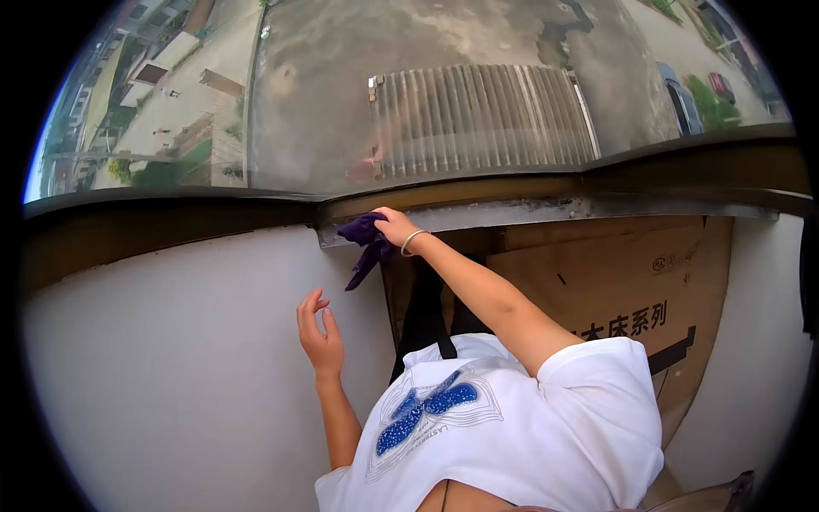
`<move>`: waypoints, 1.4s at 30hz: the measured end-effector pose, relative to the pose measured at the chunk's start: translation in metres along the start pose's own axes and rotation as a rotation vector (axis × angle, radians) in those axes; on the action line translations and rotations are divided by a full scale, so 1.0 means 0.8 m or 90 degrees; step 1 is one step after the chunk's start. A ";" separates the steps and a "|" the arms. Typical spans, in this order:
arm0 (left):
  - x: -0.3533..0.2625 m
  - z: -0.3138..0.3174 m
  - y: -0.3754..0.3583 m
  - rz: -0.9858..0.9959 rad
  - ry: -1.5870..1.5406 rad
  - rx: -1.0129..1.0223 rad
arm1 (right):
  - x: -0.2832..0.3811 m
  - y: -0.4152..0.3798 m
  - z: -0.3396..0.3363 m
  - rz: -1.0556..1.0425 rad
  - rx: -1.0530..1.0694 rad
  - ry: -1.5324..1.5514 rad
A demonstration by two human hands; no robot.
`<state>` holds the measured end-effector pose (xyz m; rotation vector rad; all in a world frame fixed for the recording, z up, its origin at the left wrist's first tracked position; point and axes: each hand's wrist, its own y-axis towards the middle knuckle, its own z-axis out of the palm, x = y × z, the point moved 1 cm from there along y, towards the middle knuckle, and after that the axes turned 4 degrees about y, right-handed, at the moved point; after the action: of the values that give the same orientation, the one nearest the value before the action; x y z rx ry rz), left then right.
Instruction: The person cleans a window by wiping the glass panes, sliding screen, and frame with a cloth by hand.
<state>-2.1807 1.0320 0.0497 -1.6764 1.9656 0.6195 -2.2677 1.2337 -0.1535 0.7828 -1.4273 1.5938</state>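
Note:
My right hand (395, 227) is closed on a dark purple cloth (368, 243), whose loose end hangs down below my fingers. A light-coloured bangle (409, 244) circles that wrist. The cloth is at the left end of a grey metal sill strip (512, 211), under the window frame (461, 189). Lower and to the left, my left hand (321, 337) is raised in front of the white wall panel (188, 341). Its fingers are slightly bent and apart, with nothing in them.
Beyond the window glass (316, 111) lie a corrugated roof (482, 119), a stained concrete surface and parked cars. Printed cardboard (614, 282) stands below the sill on the right, beside my legs. Another white panel (768, 324) is at far right.

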 end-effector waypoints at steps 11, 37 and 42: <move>0.005 0.065 -0.084 -0.132 -0.090 0.124 | -0.045 -0.136 -0.340 -0.281 -0.521 -0.542; 0.124 0.045 -0.219 -0.306 -0.117 0.227 | -0.015 0.102 0.113 -0.352 0.271 -0.694; 0.129 0.046 -0.208 -0.290 -0.086 0.193 | -0.021 0.050 0.095 -0.068 0.265 -0.457</move>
<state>-2.0278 0.9506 -0.0485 -1.7511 1.4293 0.2433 -2.3011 1.1555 -0.1748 1.7792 -1.4943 1.6198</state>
